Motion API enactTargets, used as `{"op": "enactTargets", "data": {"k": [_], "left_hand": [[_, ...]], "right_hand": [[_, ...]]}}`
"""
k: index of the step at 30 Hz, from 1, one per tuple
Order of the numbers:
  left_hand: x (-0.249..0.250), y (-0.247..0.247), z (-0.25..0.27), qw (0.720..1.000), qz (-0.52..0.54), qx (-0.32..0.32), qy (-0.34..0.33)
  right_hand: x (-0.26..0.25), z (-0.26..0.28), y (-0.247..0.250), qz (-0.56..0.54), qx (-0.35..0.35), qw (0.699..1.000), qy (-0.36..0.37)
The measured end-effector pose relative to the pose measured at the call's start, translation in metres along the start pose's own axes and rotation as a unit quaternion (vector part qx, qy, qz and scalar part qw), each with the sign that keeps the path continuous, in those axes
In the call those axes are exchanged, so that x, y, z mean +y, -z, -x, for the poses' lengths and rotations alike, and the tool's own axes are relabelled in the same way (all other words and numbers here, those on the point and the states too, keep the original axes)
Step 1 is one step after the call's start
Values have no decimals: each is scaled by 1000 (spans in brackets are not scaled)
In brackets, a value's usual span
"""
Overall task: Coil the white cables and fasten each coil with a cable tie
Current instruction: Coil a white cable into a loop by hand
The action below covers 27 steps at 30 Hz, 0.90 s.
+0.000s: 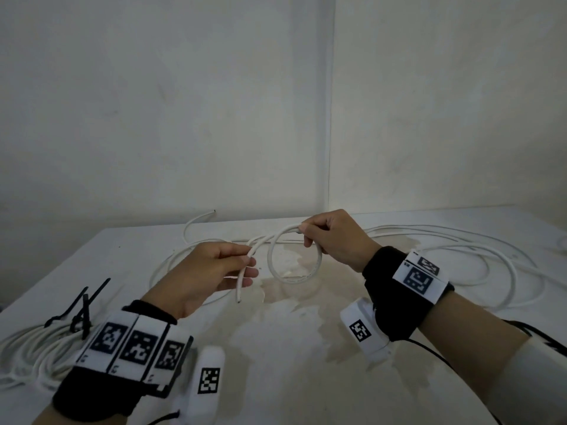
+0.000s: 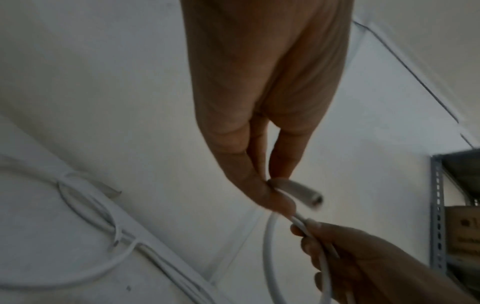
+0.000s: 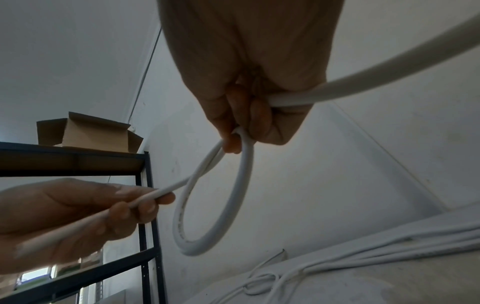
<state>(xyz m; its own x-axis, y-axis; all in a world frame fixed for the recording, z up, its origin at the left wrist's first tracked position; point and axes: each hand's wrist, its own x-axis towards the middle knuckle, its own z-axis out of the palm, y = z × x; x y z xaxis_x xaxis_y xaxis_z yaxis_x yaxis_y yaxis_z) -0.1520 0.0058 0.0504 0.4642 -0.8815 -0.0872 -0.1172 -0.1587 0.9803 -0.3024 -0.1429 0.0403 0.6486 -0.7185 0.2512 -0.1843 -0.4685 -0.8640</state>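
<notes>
head view: both hands [image 1: 211,271] [image 1: 334,240] grip white cable [image 1: 294,279] — above stained white table [image 1: 276,348], bare walls [image 1: 184,102].

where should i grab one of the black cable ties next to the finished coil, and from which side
Take a black cable tie by its free tail, coming from above and to the right. The tails stick up and away from the finished coil, so they are clear of the table, while the lower ends sit tangled on the coil. Both the left hand and right hand now hold the white cable.
</notes>
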Motion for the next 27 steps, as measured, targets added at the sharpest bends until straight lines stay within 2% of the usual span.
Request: {"op": "enactTargets", "data": {"k": [6,10,15,17,20,24,27], "left_hand": [[-6,-15,1,993,80,35,-74],[-7,-31,-1,989,76,45,-117],[-7,-43,-3,990,60,47,-121],[-9,-45,-4,988,54,61,-128],[-10,-46,-6,989,64,85,-105],[-14,-43,-13,984,-34,136,-111],[-18,-42,-18,968,-117,173,-139]], "right_hand": [[-1,1,5,-28,4,1000,6],[1,3,5,-42,13,999,14],[4,5,6,-59,30,998,19],[3,7,5,-67,22,997,18],[3,9,3,-66,7,997,29],[5,12,0,-84,-9,996,30],[5,13,-4,-102,-12,995,19]]}}
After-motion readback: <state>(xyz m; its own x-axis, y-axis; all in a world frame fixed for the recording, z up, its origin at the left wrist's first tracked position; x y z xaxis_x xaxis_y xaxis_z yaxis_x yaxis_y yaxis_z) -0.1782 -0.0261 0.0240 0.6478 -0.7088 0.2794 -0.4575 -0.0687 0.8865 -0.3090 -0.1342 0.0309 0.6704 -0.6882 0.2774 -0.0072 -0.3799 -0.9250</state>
